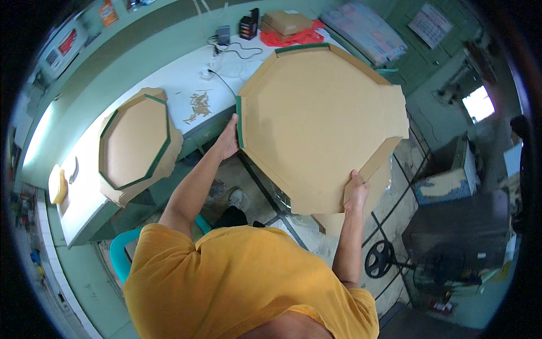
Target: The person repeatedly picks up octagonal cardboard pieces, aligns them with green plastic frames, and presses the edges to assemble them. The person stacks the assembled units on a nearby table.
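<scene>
A large octagonal cardboard tray (pixel 313 113) is held up in front of me, with folded walls along several sides. Green strips line its left wall and its far wall. My left hand (pixel 230 138) is closed on the left wall, at the green strip; its fingers are partly hidden behind the board. At the near right, my right hand (pixel 357 192) grips a folded cardboard flap, thumb on the inner face and fingers out of sight. To the left, a smaller octagonal cardboard tray (pixel 135 141) with green-edged walls lies on the white counter (pixel 164 76).
Small brown scraps (pixel 199 106) lie on the counter near cables and a black box (pixel 248 25). Farther back are a brown box (pixel 287 22) on red cloth and a wrapped pad (pixel 364 31). A teal chair (pixel 119 254) stands at my left, a black fan (pixel 381 259) at my right.
</scene>
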Motion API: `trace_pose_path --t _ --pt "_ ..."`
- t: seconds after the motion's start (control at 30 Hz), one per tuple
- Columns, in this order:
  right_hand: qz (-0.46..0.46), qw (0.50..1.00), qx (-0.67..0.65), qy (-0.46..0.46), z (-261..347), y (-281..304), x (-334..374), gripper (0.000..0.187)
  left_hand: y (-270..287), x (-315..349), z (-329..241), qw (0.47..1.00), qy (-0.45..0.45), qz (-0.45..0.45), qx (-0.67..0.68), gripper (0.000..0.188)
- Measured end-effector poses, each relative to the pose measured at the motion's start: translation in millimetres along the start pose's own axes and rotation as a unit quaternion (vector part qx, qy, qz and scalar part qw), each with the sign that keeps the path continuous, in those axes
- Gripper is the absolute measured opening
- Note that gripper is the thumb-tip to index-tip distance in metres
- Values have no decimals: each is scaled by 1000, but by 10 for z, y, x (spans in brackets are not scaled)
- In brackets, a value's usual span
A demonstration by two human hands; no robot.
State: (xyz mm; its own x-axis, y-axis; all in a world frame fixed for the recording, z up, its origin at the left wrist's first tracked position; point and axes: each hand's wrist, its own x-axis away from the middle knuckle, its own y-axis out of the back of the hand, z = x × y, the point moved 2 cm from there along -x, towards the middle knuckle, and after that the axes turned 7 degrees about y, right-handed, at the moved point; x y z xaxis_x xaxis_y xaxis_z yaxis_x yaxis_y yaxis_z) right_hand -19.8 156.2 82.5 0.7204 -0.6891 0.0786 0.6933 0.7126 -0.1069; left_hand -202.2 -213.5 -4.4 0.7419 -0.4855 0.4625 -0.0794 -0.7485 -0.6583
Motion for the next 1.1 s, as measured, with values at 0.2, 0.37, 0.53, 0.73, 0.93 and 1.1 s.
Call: trace_pose_path --t 0.2,0.37,0.53,0.73,0.93,1.1 --pt "48 998 -14 -40 -291 -834 -117 26 787 -57 -552 987 -129 -89 -31 24" --pt "89 992 -93 -7 -468 -1506 -155 26 1407 -163 -1163 930 -115 -251 -242 19" --pt "112 992 -47 28 -557 -2093 -264 34 1953 -379 -1818 819 -147 -359 -423 31" --pt "129 989 -17 77 -535 -2634 -349 39 1970 -699 -2275 962 -104 -210 -142 43" --pt "143 985 -16 92 -520 -2802 -499 40 1919 -610 -2550 885 -127 -249 -372 35" --pt "166 983 -11 74 -574 -2902 -420 40 1911 -695 -2596 671 -202 -439 -562 26"
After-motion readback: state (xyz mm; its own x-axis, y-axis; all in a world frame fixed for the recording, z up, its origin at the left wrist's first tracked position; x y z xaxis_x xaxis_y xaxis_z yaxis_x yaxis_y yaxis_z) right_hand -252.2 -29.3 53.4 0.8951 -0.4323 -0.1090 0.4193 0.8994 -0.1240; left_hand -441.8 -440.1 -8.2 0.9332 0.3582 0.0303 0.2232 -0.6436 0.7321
